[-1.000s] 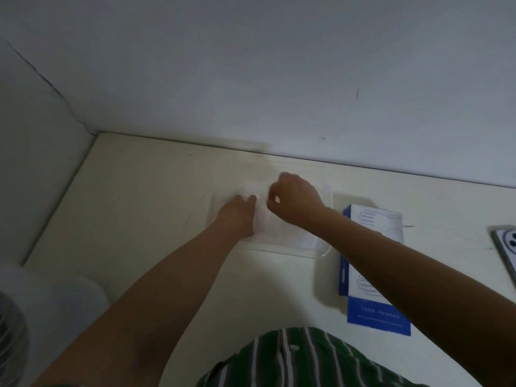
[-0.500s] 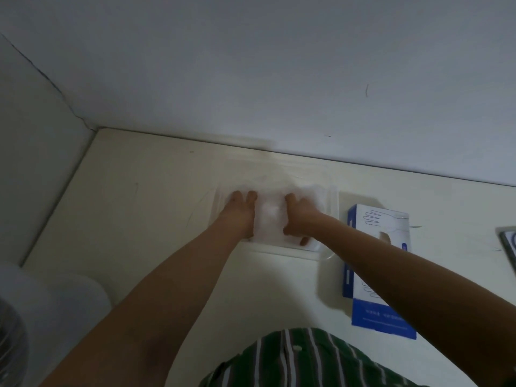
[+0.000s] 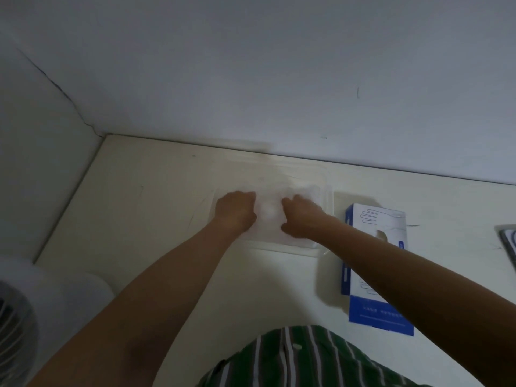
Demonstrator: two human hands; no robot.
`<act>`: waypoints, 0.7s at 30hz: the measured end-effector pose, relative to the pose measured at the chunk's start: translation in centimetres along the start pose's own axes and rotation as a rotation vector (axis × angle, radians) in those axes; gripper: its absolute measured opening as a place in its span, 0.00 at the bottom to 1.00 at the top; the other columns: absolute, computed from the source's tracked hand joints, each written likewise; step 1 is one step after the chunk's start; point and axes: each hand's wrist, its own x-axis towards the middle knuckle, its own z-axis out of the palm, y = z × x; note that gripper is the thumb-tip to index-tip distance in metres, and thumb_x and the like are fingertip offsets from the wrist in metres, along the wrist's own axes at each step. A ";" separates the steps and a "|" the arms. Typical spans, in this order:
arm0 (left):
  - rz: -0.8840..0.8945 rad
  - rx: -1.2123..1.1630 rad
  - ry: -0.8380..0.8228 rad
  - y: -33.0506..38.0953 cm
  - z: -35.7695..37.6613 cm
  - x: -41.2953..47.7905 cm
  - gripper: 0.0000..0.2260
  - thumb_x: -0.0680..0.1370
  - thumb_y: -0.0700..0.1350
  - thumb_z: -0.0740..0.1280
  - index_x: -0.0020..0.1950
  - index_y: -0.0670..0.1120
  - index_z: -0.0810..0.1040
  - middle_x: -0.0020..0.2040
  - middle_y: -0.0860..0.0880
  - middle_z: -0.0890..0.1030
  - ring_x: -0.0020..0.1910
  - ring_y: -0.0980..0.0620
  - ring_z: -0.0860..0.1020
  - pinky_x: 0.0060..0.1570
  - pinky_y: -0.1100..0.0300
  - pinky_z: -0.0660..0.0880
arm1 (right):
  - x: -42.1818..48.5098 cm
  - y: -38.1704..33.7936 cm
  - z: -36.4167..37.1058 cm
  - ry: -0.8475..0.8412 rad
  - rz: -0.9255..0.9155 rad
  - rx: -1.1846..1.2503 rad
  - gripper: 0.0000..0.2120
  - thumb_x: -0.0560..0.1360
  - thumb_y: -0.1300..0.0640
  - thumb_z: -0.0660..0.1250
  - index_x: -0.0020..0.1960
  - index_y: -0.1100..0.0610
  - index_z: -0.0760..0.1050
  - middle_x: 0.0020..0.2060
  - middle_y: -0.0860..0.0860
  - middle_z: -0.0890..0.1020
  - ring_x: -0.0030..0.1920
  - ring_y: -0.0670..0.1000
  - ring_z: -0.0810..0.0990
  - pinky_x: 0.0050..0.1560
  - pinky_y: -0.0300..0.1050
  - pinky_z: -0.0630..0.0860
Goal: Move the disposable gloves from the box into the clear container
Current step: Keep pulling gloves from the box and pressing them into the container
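Left hand: on the disposable gloves, centre frame; grip cannot be told.
Right hand: fingers curled round the gloves inside the clear container.
Glove box: lying flat, right of frame.

Dim flat indoor light, bluish-grey cast on wall, soft shadow on table left of box, gloves washed to white blur, clear container barely legible, wide-angle bend at edges, fan out of focus.

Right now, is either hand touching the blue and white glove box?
No, the left hand and right hand are both on the gloves inside the clear container, while the box lies apart to its right.
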 end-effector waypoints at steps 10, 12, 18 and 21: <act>0.155 -0.337 0.394 9.2 -4.0 -2.4 0.06 0.77 0.47 0.62 0.50 0.50 0.78 0.42 0.50 0.81 0.42 0.48 0.78 0.41 0.57 0.72 | -5.5 7.8 -4.3 0.571 0.006 0.351 0.09 0.76 0.54 0.63 0.48 0.53 0.81 0.41 0.49 0.83 0.41 0.51 0.80 0.46 0.50 0.79; 0.257 -0.405 0.352 12.3 -4.1 -3.0 0.05 0.78 0.47 0.63 0.50 0.50 0.78 0.41 0.52 0.81 0.40 0.50 0.78 0.39 0.59 0.71 | -7.0 10.9 -3.2 0.537 0.082 0.356 0.08 0.77 0.54 0.63 0.49 0.55 0.81 0.42 0.50 0.83 0.41 0.51 0.80 0.44 0.47 0.78; 0.500 -0.405 0.021 19.8 -1.7 -4.0 0.06 0.78 0.46 0.64 0.52 0.47 0.78 0.47 0.49 0.81 0.44 0.51 0.78 0.43 0.59 0.73 | -11.0 17.0 2.4 0.289 0.215 0.317 0.07 0.79 0.55 0.64 0.51 0.55 0.79 0.44 0.51 0.83 0.39 0.48 0.82 0.44 0.43 0.80; 0.448 -0.322 -0.099 21.3 0.6 -3.6 0.09 0.78 0.46 0.66 0.56 0.45 0.75 0.50 0.47 0.79 0.47 0.50 0.78 0.45 0.59 0.73 | -11.4 17.5 4.4 0.272 0.215 0.345 0.09 0.78 0.55 0.65 0.56 0.53 0.79 0.48 0.50 0.83 0.43 0.47 0.81 0.46 0.39 0.76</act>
